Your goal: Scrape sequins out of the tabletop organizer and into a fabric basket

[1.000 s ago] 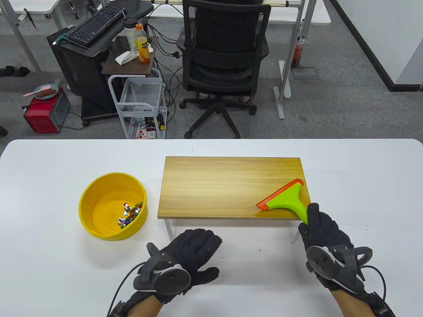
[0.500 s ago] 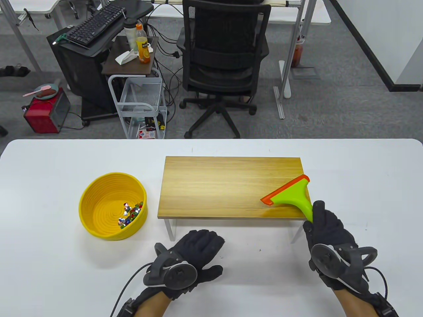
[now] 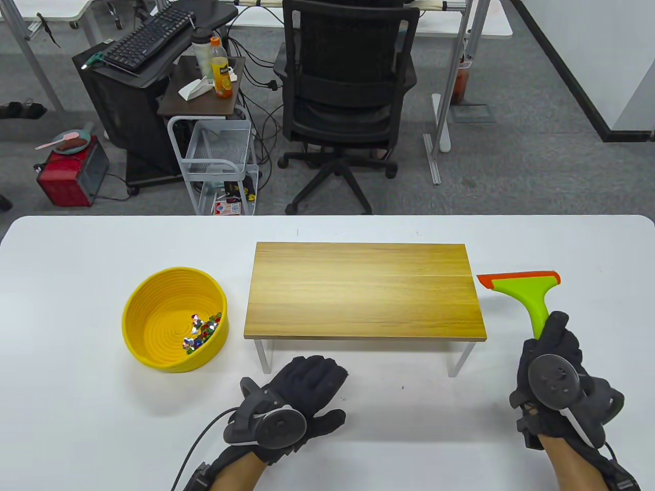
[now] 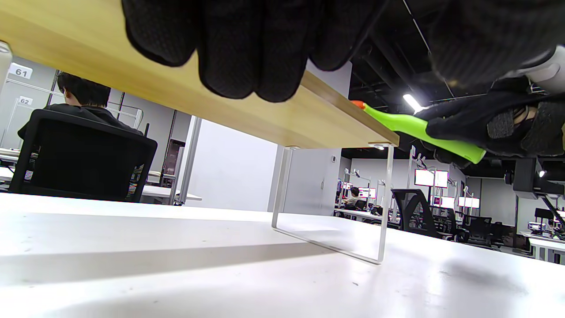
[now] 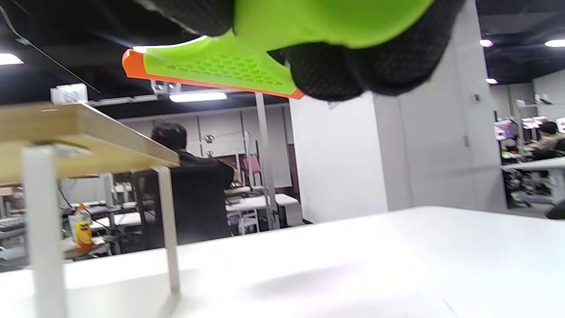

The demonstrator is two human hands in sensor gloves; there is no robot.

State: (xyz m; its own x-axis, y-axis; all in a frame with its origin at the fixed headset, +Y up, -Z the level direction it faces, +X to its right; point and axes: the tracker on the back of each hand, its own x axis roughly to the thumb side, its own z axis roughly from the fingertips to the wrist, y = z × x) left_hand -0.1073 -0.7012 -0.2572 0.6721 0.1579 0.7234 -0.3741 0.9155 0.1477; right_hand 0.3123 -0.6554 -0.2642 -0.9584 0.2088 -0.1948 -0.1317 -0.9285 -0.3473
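1. White table point(image 3: 77, 286) carries our wooden organizer point(image 3: 363, 291), whose top now looks bare, though tiny sequins could escape this view.
2. We see the sequins point(image 3: 202, 330) lying in the yellow basket point(image 3: 148, 353), left of the organizer.
3. Our right hand point(image 3: 555, 378) wraps the green scraper point(image 3: 527, 291) by its handle; half a second ago its blade lay over the organizer's right end, now it hangs beyond it, clear of the wood.
4. Our left hand point(image 3: 302, 394) rests flat, fingers spread, holding nothing.
5. We judge the scraping finished.
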